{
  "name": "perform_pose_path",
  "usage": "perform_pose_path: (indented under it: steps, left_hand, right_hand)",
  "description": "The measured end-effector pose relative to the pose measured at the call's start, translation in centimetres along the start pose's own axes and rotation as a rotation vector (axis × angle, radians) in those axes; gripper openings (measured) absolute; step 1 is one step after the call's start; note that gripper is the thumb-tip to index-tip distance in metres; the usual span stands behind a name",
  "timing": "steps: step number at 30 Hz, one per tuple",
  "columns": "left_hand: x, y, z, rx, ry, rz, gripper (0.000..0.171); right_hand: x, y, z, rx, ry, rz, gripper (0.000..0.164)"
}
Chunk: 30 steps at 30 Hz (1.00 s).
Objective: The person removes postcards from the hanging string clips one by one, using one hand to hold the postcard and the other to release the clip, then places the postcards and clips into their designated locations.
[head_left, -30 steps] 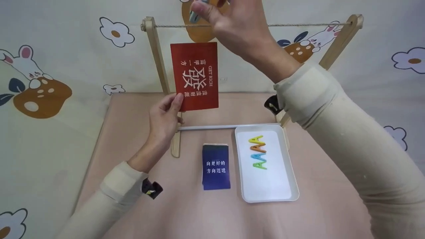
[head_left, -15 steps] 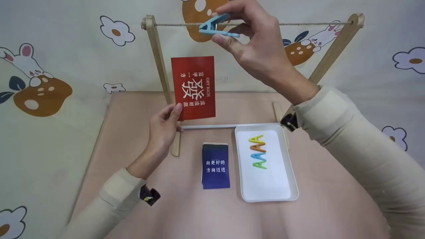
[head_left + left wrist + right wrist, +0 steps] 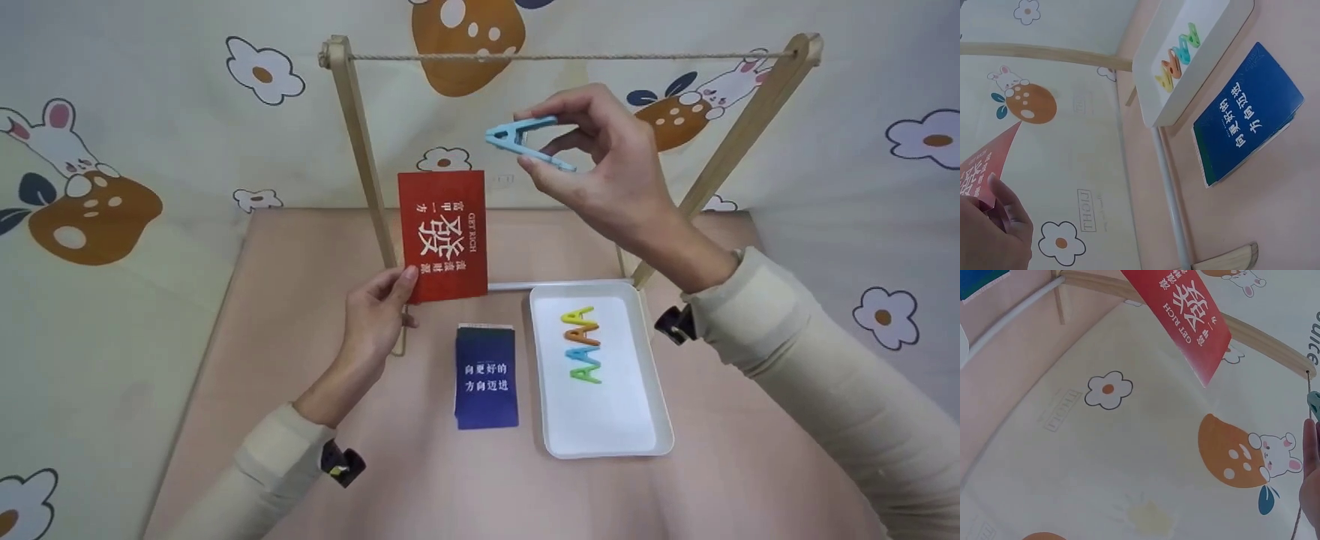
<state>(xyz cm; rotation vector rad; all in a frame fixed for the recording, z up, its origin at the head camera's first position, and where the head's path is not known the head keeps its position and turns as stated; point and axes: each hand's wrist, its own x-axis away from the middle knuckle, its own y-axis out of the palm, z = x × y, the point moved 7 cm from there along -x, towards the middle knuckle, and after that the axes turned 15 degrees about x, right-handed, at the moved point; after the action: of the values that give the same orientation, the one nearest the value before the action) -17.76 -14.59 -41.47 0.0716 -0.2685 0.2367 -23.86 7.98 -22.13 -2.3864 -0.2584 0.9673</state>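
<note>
My left hand (image 3: 373,311) pinches a red card (image 3: 444,234) with white characters by its lower left corner, in front of the rack's left post. To its upper right, my right hand (image 3: 607,150) holds a light blue clothespin (image 3: 529,141) between thumb and fingers, its handles spread apart and its nose pointing left. Card and clothespin are apart from each other. Both are below the rope (image 3: 570,57) strung between the posts. In the left wrist view the card (image 3: 988,166) shows only partly. The right wrist view cuts off the right hand (image 3: 1311,478) at the edge.
A white tray (image 3: 607,424) with several coloured clothespins (image 3: 583,334) stands on the pink cloth. Left of it lies a stack of blue cards (image 3: 487,379). The wooden rack (image 3: 360,150) spans the back, with a pale bar (image 3: 514,286) along its base.
The right hand has come down from the rope and to the right with the clothespin. The left hand has lowered the red card. The tray and the blue stack stay put.
</note>
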Motion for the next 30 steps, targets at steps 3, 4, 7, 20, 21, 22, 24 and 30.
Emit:
perform_pose_path:
  steps: [3,4,7,20,21,22,24,30]
  left_hand:
    - [0.1,0.0,-0.4,-0.002,0.012,-0.001,0.034]
    - [0.2,0.0,-0.4,-0.003,0.017,0.0,0.033]
    - [0.3,0.0,-0.7,0.005,0.019,0.004,0.031]
    - [0.5,0.4,-3.5,0.073,-0.013,0.004,0.028]
    - [0.5,0.4,-3.7,0.069,-0.018,0.004,0.028]
    - [0.5,0.4,-3.9,0.07,-0.021,0.007,0.028]
    - [0.5,0.4,-4.5,0.074,-0.024,0.014,0.028]
    - [0.4,1.2,-6.9,0.102,-0.049,0.005,0.031]
  right_hand:
    - [0.9,0.4,0.5,0.005,0.011,-0.013,0.038]
    - [1.2,0.5,0.6,0.014,0.02,-0.025,0.037]
    - [1.9,0.7,0.2,0.038,0.043,-0.046,0.037]
    - [6.0,2.2,3.5,0.086,0.011,-0.07,0.039]
    - [6.3,2.3,3.8,0.101,0.002,-0.076,0.039]
    - [6.6,2.4,4.0,0.117,-0.003,-0.08,0.039]
    - [7.4,2.6,4.5,0.145,-0.009,-0.091,0.039]
    - [11.0,3.6,6.5,0.227,0.008,-0.15,0.038]
